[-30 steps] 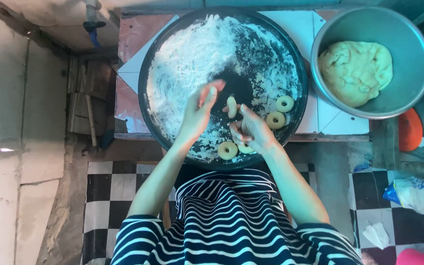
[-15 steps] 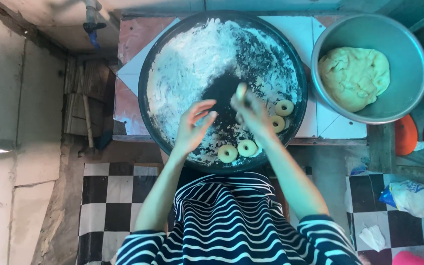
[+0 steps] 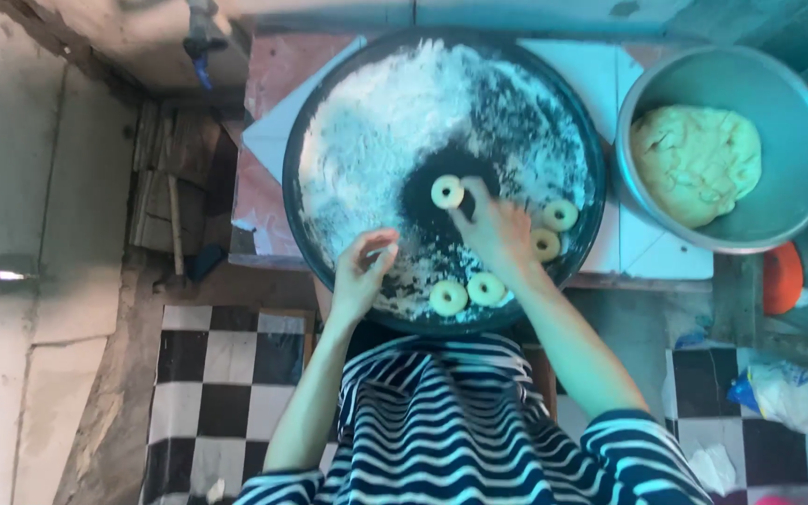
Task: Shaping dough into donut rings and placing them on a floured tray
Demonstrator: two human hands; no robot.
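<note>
Checkered black-and-white floor tiles (image 3: 226,374) lie below you, and a low table (image 3: 278,84) stands ahead carrying a round dark tray (image 3: 584,140) spread with white flour (image 3: 376,122). Your right hand (image 3: 497,229) reaches over the middle of the tray, fingers stretched forward and loosely spread, the fingertips touching a pale dough ring (image 3: 447,192) that lies flat on a dark, bare patch. Whether the ring is pinched or only touched cannot be told. Your left hand (image 3: 362,271) hovers over the near left part of the tray, fingers curled narrow, thumb close to the forefinger, holding nothing visible. Four more dough rings lie flat on the tray: two side by side at the near rim (image 3: 468,295), two at the right edge (image 3: 554,229), just beside your right hand. A metal bowl (image 3: 797,112) stands to the right of the tray, apart from it, holding a lump of yellowish dough (image 3: 694,164). Your striped shirt (image 3: 460,430) fills the lower view.
</note>
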